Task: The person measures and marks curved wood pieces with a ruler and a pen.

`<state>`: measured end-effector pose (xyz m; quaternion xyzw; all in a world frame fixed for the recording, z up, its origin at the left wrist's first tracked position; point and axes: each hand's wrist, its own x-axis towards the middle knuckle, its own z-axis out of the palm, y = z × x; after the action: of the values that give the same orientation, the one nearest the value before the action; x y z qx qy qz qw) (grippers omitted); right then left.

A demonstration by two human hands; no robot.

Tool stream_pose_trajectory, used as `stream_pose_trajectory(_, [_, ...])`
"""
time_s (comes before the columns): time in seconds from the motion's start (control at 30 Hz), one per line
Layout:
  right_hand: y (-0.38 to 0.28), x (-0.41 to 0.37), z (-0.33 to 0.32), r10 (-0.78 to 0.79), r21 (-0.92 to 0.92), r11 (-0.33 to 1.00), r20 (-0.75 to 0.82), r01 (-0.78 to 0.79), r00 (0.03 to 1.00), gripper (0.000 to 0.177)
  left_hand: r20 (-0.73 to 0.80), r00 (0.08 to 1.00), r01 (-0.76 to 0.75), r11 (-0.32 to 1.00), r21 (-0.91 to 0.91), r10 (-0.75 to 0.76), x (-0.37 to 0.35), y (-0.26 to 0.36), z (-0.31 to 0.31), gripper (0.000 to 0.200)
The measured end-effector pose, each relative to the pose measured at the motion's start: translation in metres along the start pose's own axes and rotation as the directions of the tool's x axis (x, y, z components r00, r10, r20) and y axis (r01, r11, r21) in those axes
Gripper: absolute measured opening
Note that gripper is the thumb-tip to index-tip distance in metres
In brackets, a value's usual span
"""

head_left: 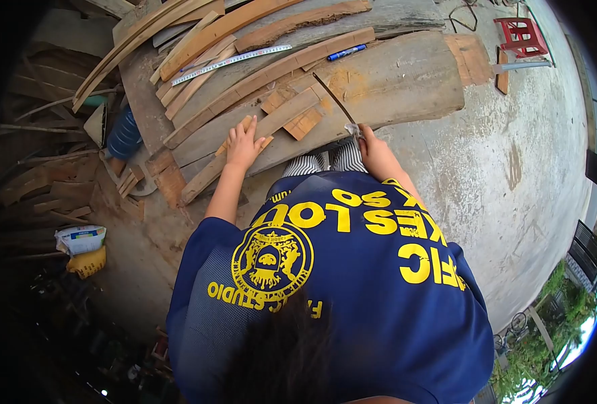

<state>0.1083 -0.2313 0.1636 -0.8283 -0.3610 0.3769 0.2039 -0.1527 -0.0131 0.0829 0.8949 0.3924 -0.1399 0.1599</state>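
Navy yellow-print shirt (366, 283) closest. Left hand (243, 145) splayed flat, pinning stiff pale wooden strip (281, 118); right hand (376, 151) fisted on wrapped end of thin dark blade (328, 94), likely whippy.

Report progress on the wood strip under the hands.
Done, seemingly: tape measure and blue marker lie set aside on the planks. In hand: left hand presses the wood strip; right hand grips a thin blade. Left: no cut visible in the strip.

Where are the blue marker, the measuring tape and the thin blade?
blue marker (346, 52): head view, middle of its barrel.
measuring tape (231, 62): head view, middle of the pale strip.
thin blade (332, 98): head view, halfway along its dark length.
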Motion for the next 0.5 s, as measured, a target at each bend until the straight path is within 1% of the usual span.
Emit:
stream_pose_trajectory(0.03, [-0.001, 0.001, 0.003, 0.001, 0.003, 1.0, -0.001, -0.001, 1.0, 0.035, 0.0, 1.0, -0.002, 1.0, 0.003, 0.002, -0.001, 0.002, -0.002, 0.066])
stream_pose_trajectory(0.1, [-0.001, 0.004, 0.008, -0.087, -0.003, 0.996, -0.004, 0.087, 0.996, 0.034, 0.065, 0.995, 0.066, 0.993, 0.097, -0.072, -0.005, 0.004, -0.004, 0.066])
stream_pose_trajectory(0.13, [-0.001, 0.006, 0.011, -0.084, 0.001, 0.996, -0.006, 0.084, 0.996, 0.034, 0.066, 0.995, 0.062, 0.993, 0.101, -0.069, -0.006, 0.005, -0.004, 0.066])
stream_pose_trajectory(0.2, [0.0, 0.009, 0.013, -0.04, -0.036, 0.998, 0.063, 0.042, 0.997, 0.04, -0.079, 0.997, 0.022, 0.988, 0.153, -0.01, -0.006, 0.008, -0.001, 0.064])
stream_pose_trajectory(0.23, [0.003, 0.009, 0.016, -0.037, -0.031, 0.999, 0.061, 0.039, 0.997, 0.04, -0.077, 0.997, 0.018, 0.987, 0.157, -0.005, -0.002, 0.01, 0.002, 0.064])
stream_pose_trajectory(0.3, [0.007, 0.012, 0.019, -0.035, -0.05, 0.998, 0.068, 0.038, 0.997, 0.042, -0.236, 0.972, 0.01, 0.996, 0.087, 0.011, 0.012, 0.019, 0.008, 0.058])
stream_pose_trajectory(0.33, [0.005, 0.012, 0.017, -0.019, -0.06, 0.998, 0.077, 0.024, 0.997, 0.044, -0.237, 0.971, 0.008, 0.996, 0.089, 0.014, 0.023, 0.027, 0.008, 0.058])
stream_pose_trajectory(0.4, [0.002, 0.012, 0.014, -0.008, -0.078, 0.997, 0.087, 0.015, 0.996, 0.045, -0.349, 0.924, 0.09, 0.975, -0.202, -0.158, 0.052, 0.046, 0.01, 0.053])
stream_pose_trajectory(0.43, [-0.002, 0.012, 0.011, 0.005, -0.098, 0.995, 0.099, 0.005, 0.995, 0.047, -0.35, 0.924, 0.087, 0.976, -0.2, -0.154, 0.067, 0.055, 0.011, 0.053])
stream_pose_trajectory(0.5, [-0.005, 0.01, 0.009, 0.026, -0.113, 0.993, 0.112, -0.014, 0.993, 0.05, -0.282, 0.849, 0.318, 0.857, -0.405, -0.448, 0.1, 0.073, 0.014, 0.05])
